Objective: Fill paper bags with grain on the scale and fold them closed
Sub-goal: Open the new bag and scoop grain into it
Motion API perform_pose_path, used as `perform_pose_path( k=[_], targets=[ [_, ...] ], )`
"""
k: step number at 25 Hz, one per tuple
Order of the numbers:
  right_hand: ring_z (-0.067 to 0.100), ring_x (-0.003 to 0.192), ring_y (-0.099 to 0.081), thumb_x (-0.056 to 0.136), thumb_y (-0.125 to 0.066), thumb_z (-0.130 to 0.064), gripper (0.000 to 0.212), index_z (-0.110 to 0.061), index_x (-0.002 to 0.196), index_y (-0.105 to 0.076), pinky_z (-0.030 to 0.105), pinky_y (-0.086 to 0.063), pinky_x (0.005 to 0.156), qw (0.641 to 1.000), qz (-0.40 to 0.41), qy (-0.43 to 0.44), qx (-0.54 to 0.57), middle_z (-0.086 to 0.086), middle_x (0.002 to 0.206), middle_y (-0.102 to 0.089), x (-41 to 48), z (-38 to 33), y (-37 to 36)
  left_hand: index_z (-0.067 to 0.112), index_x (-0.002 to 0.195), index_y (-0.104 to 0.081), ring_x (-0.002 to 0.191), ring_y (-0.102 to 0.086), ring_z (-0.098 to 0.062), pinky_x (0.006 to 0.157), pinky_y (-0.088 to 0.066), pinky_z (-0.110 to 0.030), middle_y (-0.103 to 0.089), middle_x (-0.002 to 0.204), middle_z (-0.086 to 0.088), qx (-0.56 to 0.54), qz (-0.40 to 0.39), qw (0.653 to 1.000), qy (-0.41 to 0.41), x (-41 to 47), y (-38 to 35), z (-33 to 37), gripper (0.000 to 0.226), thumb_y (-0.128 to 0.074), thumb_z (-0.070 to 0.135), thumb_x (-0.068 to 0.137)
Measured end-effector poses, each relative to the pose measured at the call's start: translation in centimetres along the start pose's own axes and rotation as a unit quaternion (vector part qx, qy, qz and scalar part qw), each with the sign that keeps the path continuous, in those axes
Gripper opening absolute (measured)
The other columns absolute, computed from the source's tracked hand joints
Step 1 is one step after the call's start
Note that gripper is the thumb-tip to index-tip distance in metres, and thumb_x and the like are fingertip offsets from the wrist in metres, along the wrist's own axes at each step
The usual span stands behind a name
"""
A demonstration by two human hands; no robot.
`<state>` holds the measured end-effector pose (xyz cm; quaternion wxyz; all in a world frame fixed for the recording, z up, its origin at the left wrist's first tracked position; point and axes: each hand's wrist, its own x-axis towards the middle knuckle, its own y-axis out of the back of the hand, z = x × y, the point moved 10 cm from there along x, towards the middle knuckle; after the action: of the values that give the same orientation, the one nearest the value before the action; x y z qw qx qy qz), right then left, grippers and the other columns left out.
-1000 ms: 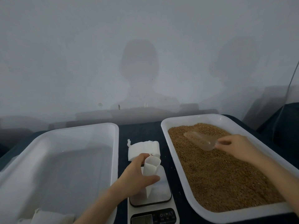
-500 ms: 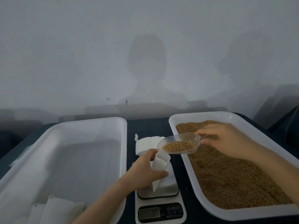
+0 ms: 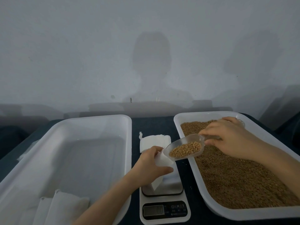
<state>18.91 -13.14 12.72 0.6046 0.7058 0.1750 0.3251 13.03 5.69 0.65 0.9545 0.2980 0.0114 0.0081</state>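
My left hand (image 3: 150,166) grips a white paper bag (image 3: 159,172) that stands upright on the plate of the white scale (image 3: 164,207). My right hand (image 3: 230,140) holds the handle of a clear plastic scoop (image 3: 185,147) loaded with brown grain. The scoop tilts down to the left with its lip over the bag's open mouth. Behind my right hand, the white tray (image 3: 186,120) on the right is filled with grain (image 3: 235,181).
A large white tub (image 3: 81,124) on the left holds folded white bags (image 3: 61,207) in its near corner. A stack of flat white bags (image 3: 151,141) lies on the dark table behind the scale. A grey wall rises close behind the table.
My right hand lifted the scoop out of the grain tray, now loaded, and carried it left to the bag's mouth. My left hand kept hold of the bag on the scale.
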Motion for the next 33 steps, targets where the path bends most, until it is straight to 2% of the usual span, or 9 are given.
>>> perform_pose_path(
  k=[6, 12, 24, 27, 30, 33],
  targets=[
    [-0.002, 0.108, -0.044, 0.088, -0.054, -0.046, 0.031, -0.047, 0.119, -0.057, 0.030, -0.003, 0.110, 0.999, -0.025, 0.024, -0.023, -0.028, 0.105, -0.057, 0.4, -1.9, 0.1, 0.034, 0.119, -0.043, 0.096, -0.056, -0.005, 0.074, -0.047, -0.012, -0.053, 0.111, 0.015, 0.013, -0.014, 1.000, -0.017, -0.1, -0.3, 0.7, 0.058, -0.078, 0.037, 0.074],
    [0.000, 0.110, -0.041, 0.091, -0.050, -0.047, 0.031, -0.047, 0.121, -0.055, 0.033, -0.002, 0.111, 0.996, -0.035, 0.044, -0.068, -0.026, 0.110, -0.056, 1.1, -3.7, 0.7, 0.040, 0.099, -0.043, 0.088, -0.057, -0.002, 0.059, -0.044, -0.003, -0.052, 0.099, 0.021, 0.000, -0.024, 0.999, -0.021, -0.3, -0.5, 1.1, 0.042, -0.076, 0.033, 0.075],
    [0.007, 0.110, -0.042, 0.092, -0.048, -0.045, 0.028, -0.043, 0.119, -0.057, 0.036, -0.003, 0.106, 0.985, -0.055, 0.064, -0.151, -0.021, 0.110, -0.057, 1.8, -5.7, 1.6, 0.036, 0.107, -0.048, 0.093, -0.058, -0.001, 0.077, -0.053, -0.017, -0.055, 0.103, 0.020, -0.014, -0.019, 1.000, -0.015, -0.3, -0.4, 1.0, 0.040, -0.075, 0.038, 0.077],
    [0.009, 0.109, -0.042, 0.092, -0.047, -0.044, 0.030, -0.041, 0.120, -0.057, 0.038, -0.001, 0.105, 0.978, -0.046, 0.083, -0.186, -0.019, 0.112, -0.058, 2.1, -6.9, 2.2, 0.037, 0.105, -0.048, 0.095, -0.057, -0.001, 0.079, -0.054, -0.018, -0.055, 0.104, 0.021, -0.020, -0.014, 1.000, -0.017, -0.4, -0.3, 1.0, 0.038, -0.075, 0.039, 0.077],
    [0.011, 0.108, -0.044, 0.093, -0.048, -0.041, 0.030, -0.038, 0.121, -0.057, 0.041, 0.001, 0.104, 0.966, -0.034, 0.107, -0.231, -0.017, 0.111, -0.059, 2.2, -8.7, 2.8, 0.038, 0.102, -0.047, 0.093, -0.056, 0.000, 0.073, -0.051, -0.014, -0.054, 0.101, 0.021, -0.019, -0.005, 1.000, -0.017, -0.4, 0.0, 1.1, 0.038, -0.075, 0.039, 0.077],
    [0.017, 0.099, -0.051, 0.087, -0.059, -0.030, 0.018, -0.034, 0.104, -0.066, 0.044, -0.001, 0.104, 0.947, 0.021, 0.150, -0.284, -0.011, 0.096, -0.063, 1.7, -11.2, 3.7, 0.031, 0.105, -0.046, 0.090, -0.056, -0.002, 0.068, -0.045, -0.012, -0.055, 0.101, 0.016, 0.003, 0.013, 1.000, -0.010, -0.3, 0.3, 0.8, 0.041, -0.074, 0.038, 0.076]
  ],
)
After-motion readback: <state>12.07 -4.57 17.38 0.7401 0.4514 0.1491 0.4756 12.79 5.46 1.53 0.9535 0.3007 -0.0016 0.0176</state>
